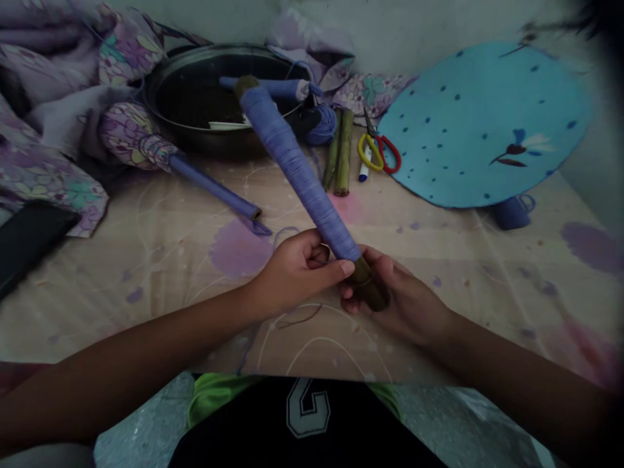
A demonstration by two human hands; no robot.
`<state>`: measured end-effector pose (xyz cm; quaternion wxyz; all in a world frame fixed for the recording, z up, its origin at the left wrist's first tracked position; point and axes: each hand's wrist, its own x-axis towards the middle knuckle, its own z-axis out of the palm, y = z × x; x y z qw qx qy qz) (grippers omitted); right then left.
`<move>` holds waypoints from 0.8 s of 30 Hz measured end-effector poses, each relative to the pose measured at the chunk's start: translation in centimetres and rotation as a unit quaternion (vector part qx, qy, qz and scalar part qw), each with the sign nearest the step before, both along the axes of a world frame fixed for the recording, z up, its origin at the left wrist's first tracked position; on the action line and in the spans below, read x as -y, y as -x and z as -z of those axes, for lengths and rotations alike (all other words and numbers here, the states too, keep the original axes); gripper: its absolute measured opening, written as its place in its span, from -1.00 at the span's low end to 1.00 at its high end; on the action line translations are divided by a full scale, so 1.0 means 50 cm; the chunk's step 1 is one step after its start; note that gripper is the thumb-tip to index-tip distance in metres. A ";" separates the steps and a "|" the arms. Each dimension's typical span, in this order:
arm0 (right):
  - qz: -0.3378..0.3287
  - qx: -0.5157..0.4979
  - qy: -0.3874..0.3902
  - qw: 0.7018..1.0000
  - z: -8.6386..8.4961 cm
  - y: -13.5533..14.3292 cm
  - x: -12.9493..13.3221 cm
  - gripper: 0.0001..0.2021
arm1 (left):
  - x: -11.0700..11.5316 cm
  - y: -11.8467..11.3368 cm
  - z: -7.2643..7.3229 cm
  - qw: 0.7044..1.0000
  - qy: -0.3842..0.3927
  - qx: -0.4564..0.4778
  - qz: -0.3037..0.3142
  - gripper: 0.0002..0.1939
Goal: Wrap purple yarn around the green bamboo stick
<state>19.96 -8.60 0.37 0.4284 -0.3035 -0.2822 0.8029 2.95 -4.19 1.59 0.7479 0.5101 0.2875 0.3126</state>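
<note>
A stick wrapped in purple yarn [305, 179] slants from the upper left down to my hands, its bare brown ends uncovered. My left hand [305, 270] is closed on it near the lower edge of the yarn, the thumb lying across it. Around the bare lower end curl the fingers of my right hand [400, 292]. A thin strand of yarn runs on the cloth behind my left hand. Beyond the stick lies a ball of purple yarn [322, 125], beside two bare greenish sticks [344, 153].
A dark basin [214, 140] stands at the back, with another wrapped piece [285, 89] across it. Scissors [371, 153], a marker [364, 166], a blue oval board [453, 143] and a mug [511, 213] are right. Floral cloth [131, 133] and a dark device [36, 237] are left.
</note>
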 end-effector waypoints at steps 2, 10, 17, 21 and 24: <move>0.011 0.016 -0.002 1.000 0.000 0.001 0.000 -0.68 | 0.002 -0.002 0.001 1.000 0.000 0.000 -0.009 -0.75; -0.039 -0.024 0.043 0.998 0.009 0.000 -0.002 -0.71 | 0.012 -0.004 -0.007 0.998 0.047 0.039 0.005 -0.75; 0.016 0.000 0.021 1.000 0.005 0.002 -0.001 -0.62 | 0.003 -0.002 -0.008 0.999 -0.013 -0.025 -0.038 -0.75; 0.006 0.009 0.027 1.000 0.004 0.001 -0.002 -0.74 | 0.000 -0.003 -0.009 0.999 -0.017 -0.025 -0.033 -0.74; -0.020 -0.023 0.034 0.999 0.005 0.001 -0.005 -0.79 | -0.001 -0.002 -0.010 1.000 0.007 -0.003 -0.006 -0.71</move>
